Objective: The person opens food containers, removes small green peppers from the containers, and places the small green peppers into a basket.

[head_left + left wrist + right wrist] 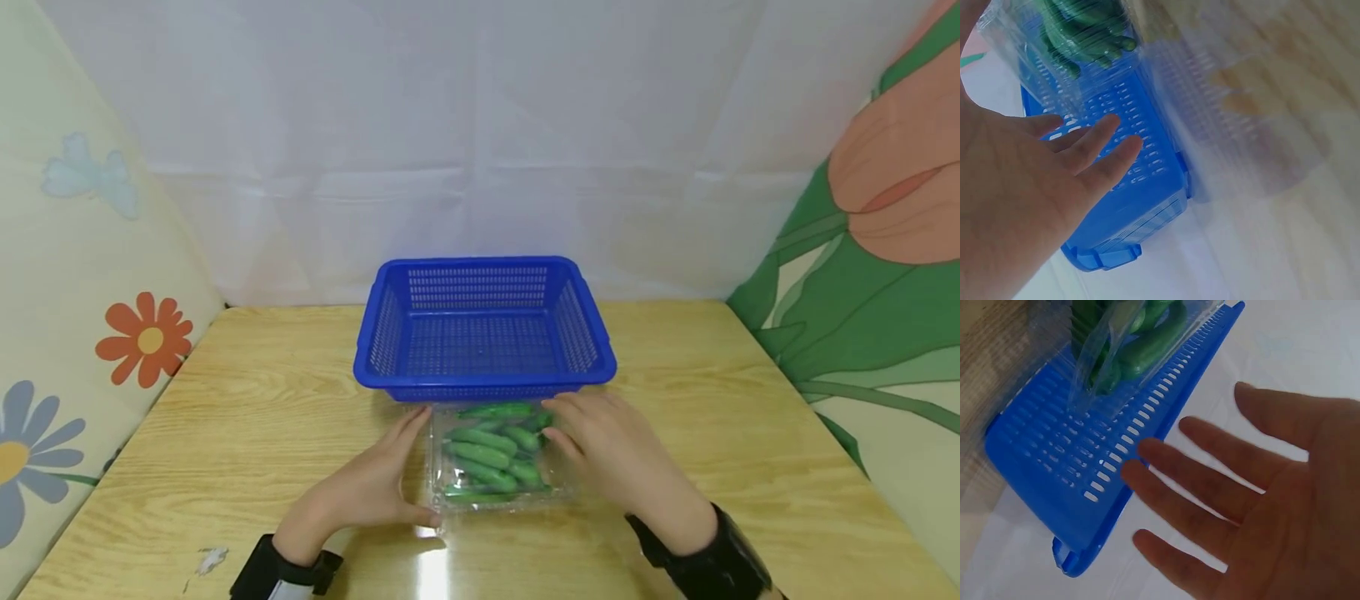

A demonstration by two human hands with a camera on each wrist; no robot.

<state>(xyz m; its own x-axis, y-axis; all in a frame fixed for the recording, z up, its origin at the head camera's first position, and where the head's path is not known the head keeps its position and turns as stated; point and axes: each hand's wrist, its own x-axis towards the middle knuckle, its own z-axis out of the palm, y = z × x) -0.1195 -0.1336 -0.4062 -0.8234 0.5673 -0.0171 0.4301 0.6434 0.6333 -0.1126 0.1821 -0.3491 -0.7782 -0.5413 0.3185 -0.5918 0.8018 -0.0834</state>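
A clear plastic box (438,467) of small green cucumber-like vegetables (483,454) sits on the table, just in front of a blue perforated basket (480,392). At the box's left side is my left hand (367,487), thumb and fingers spread apart. My right hand (611,446) is at the right side, its fingertips over or beside the box's edge; contact cannot be told. In the left wrist view, the fingers (1100,144) are extended with the box beyond them. The right wrist view shows the fingers (1191,487) spread, the vegetables (1141,350) lying past them.
The basket stands near the back of the wood-grain table (247,392), in front of a white cloth backdrop (480,125). Flower-patterned panels (60,267) flank the table on both sides. A small pale worn patch (212,560) shows at the table's front left.
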